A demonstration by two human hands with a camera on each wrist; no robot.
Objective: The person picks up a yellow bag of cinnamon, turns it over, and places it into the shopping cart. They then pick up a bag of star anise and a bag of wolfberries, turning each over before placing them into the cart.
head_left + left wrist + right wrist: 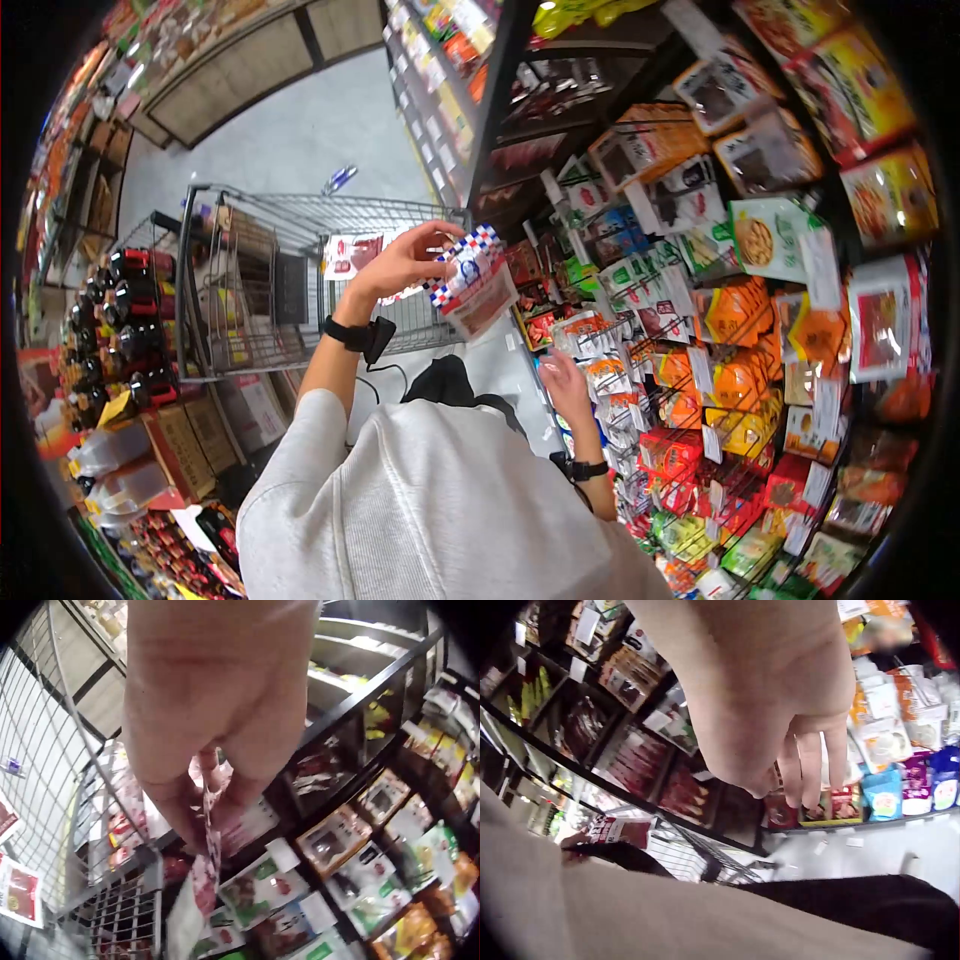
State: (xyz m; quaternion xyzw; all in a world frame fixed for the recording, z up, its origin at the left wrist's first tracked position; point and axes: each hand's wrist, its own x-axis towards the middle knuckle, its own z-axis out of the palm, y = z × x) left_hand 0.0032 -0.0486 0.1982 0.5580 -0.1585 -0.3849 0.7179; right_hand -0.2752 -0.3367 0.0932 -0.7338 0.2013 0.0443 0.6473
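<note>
My left hand (402, 264) pinches a flat food packet (480, 292) by its checkered blue, white and red top edge, over the right side of a wire shopping cart (330, 205). In the left wrist view this packet (204, 889) hangs down edge-on between thumb and fingers. Another packet (352, 256), white and dark red, lies in the cart close to the left wrist. My right hand (567, 388) is raised beside the shelf of hanging packets, its fingers loosely extended and holding nothing in the right wrist view.
Racks of hanging bagged foods (735, 320) rise along the right. Dark bottles (130, 310) and cardboard boxes (190, 445) stand at the left. A dark shelf post (497, 100) stands beyond the cart, and a small blue-and-white item (340, 180) shows near the cart's far side.
</note>
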